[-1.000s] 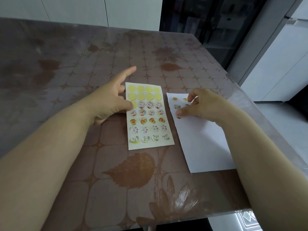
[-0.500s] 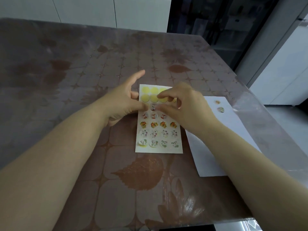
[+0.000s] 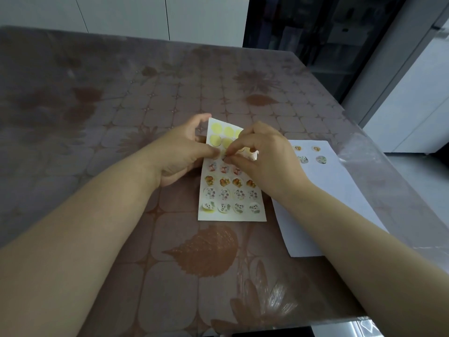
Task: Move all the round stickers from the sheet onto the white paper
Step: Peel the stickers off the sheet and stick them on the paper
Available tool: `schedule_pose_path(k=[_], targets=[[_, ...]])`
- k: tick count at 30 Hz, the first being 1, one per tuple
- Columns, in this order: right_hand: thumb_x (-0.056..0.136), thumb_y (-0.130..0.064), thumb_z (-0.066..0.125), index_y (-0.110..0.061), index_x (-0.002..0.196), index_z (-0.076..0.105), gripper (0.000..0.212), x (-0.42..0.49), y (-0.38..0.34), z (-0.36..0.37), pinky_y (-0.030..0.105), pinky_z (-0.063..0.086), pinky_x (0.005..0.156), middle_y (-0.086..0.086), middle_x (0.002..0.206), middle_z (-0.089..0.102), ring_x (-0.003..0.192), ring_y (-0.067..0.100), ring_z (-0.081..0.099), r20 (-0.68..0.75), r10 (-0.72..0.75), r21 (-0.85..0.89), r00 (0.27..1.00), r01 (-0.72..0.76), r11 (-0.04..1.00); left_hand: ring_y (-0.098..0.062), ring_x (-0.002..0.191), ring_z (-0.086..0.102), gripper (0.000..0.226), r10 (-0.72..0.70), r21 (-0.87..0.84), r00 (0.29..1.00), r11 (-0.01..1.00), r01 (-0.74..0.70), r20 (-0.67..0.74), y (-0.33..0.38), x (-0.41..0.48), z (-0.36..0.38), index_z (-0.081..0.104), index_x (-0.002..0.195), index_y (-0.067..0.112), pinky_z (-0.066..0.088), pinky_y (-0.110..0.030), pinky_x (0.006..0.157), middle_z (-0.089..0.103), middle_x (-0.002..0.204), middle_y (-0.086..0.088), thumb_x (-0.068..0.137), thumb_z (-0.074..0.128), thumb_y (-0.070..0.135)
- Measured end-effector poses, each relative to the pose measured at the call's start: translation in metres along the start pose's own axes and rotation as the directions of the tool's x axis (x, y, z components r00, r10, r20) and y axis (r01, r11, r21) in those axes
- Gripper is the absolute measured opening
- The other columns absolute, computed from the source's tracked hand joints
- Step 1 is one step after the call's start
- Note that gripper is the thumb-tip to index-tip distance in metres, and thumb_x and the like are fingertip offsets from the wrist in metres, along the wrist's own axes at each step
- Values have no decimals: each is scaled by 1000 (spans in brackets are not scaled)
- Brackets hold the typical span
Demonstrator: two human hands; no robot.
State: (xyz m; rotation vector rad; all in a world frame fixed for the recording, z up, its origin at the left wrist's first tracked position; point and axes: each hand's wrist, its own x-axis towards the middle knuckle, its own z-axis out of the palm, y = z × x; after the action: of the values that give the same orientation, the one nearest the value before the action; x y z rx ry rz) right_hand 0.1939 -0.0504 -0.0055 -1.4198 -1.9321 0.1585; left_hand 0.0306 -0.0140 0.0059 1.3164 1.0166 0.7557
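The sticker sheet (image 3: 230, 212) lies mid-table, its top rows bare yellow circles and its lower rows holding several round picture stickers. Its far end is lifted off the table. My left hand (image 3: 181, 152) grips the sheet's upper left edge, thumb on top and fingers behind. My right hand (image 3: 257, 156) pinches a round sticker (image 3: 225, 155) in the third row with thumb and forefinger. The white paper (image 3: 340, 198) lies to the right, with several stickers (image 3: 320, 159) stuck near its far end. My right forearm covers part of the paper.
The table (image 3: 121, 105) has a brown leaf-patterned cover under clear plastic. Its right edge runs close beside the white paper, and its near edge is at the bottom of the view. White cabinets and a dark glass-fronted unit stand beyond the table.
My right hand left the white paper and crossed left to the sheet, where it now pinches a sticker. My left hand went from resting on the sheet's edge to gripping and lifting it.
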Motion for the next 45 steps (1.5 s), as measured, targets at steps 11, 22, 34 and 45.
schedule_pose_path(k=[11,22,34,45], targets=[[78,-36,70,-29,75,73,9,8,10,-61,4,35,45,-18,62,62,49,-8,47,172,335,181,926,-364,914,-13,93,71,88,109,266,994,958,-110,19,-5,0,-5,19,143,46,53,-36,91,70,108,4,85,59,-7],[68,-30,79,-25,68,74,7,2,53,-82,27,41,74,-12,74,65,81,12,57,443,573,-132,690,-582,803,-11,87,71,83,135,281,991,952,-122,-25,-3,-1,-3,24,142,45,55,-29,82,70,107,4,86,58,-7],[63,-26,83,-23,68,72,12,3,55,-75,27,43,71,-12,69,60,77,15,56,399,577,-116,713,-585,803,-12,88,71,85,130,264,992,956,-126,1,-4,-1,-2,27,140,45,56,-28,80,70,104,3,83,63,-6],[75,-27,76,-22,73,55,21,3,60,-70,25,31,52,-7,73,53,65,16,49,338,573,-133,747,-565,814,-11,87,71,81,126,230,990,964,-135,55,1,-4,-1,37,138,42,58,-21,73,73,98,2,81,61,-11]])
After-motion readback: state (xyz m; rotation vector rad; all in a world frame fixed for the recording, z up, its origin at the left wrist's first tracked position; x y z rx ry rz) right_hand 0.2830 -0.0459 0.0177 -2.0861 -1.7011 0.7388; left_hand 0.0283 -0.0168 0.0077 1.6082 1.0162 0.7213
